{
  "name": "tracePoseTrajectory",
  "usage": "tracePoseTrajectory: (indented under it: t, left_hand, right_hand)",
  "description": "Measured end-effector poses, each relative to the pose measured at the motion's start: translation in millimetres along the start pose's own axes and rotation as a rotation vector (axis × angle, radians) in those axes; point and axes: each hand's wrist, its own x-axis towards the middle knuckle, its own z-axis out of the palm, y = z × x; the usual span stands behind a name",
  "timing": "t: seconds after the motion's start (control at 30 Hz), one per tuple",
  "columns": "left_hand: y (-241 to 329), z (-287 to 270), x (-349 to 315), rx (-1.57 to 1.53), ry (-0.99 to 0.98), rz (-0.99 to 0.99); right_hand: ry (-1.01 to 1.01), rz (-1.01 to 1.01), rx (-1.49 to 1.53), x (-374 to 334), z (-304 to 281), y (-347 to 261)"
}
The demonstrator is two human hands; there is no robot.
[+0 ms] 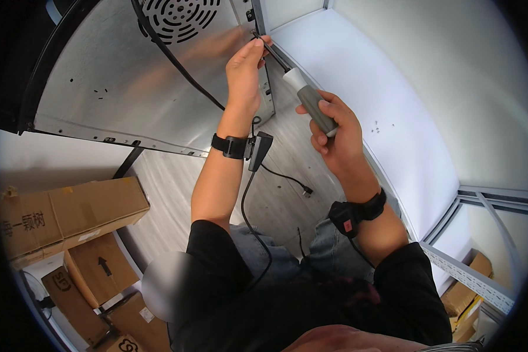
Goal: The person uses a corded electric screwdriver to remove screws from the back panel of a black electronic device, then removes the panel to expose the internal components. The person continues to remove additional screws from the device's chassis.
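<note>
My right hand (pixel 340 132) is wrapped around the grey and white handle of a screwdriver (pixel 312 105). Its dark shaft slants up and left toward the edge of a large metal panel (pixel 158 111). Close to the tip, the fingers of my left hand (pixel 246 67) are pinched around the shaft, beside the panel's upper right edge. Whether a screw sits at the tip is too small to tell. Round vent slots (pixel 180 10) are cut in the panel, and a black cable (pixel 176 61) hangs across it, passing behind my left wrist.
A white board (pixel 369 88) lies to the right, edged by a metal frame (pixel 469 276). Cardboard boxes (pixel 100 208) are piled at lower left, and another carton (pixel 463 293) stands at lower right. A cable with a plug (pixel 306 190) hangs above the pale wood-look floor (pixel 164 188).
</note>
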Motion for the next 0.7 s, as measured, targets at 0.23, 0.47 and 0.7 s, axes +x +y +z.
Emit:
tracePoseTrajectory:
  t: [0.23, 0.47, 0.7]
  left_hand:
    - [-2.1, -1.3, 2.5, 0.004, -0.006, 0.009]
    - [8.6, -2.3, -1.3, -0.119, -0.094, -0.127]
    - [18.4, 5.9, -9.1, -0.089, -0.136, -0.226]
  right_hand:
    - [-0.038, 0.019, 0.125, 1.6, 0.1, -1.8]
    - [0.083, -0.097, -0.282, -2.0, 10.8, -6.2]
    - [0.173, -0.970, -1.022, 8.2, 2.6, 16.0]
